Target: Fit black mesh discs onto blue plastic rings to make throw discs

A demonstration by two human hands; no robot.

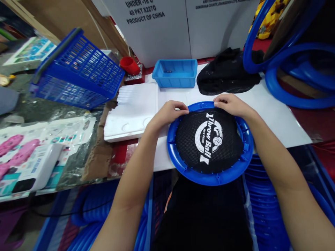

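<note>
A blue plastic ring (175, 162) lies at the near edge of the work surface, partly over my lap. Across its opening is a black mesh net (185, 139) printed with white "Throw Ball" lettering. My left hand (174, 111) pinches the net's edge at the far left of the ring. At the far right, my right hand (230, 104) has its fingers closed on the net's edge against the rim. Small gaps show between net and ring on the right side. Behind the ring lies a pile of black mesh nets (225, 75).
A light blue bin (175, 82) stands at the back beside a red cup (130, 66). White foam (131, 115) and a blue basket (78, 69) are on the left. More blue rings (272, 87) lie at right, and stacked rings (267, 205) sit below the surface.
</note>
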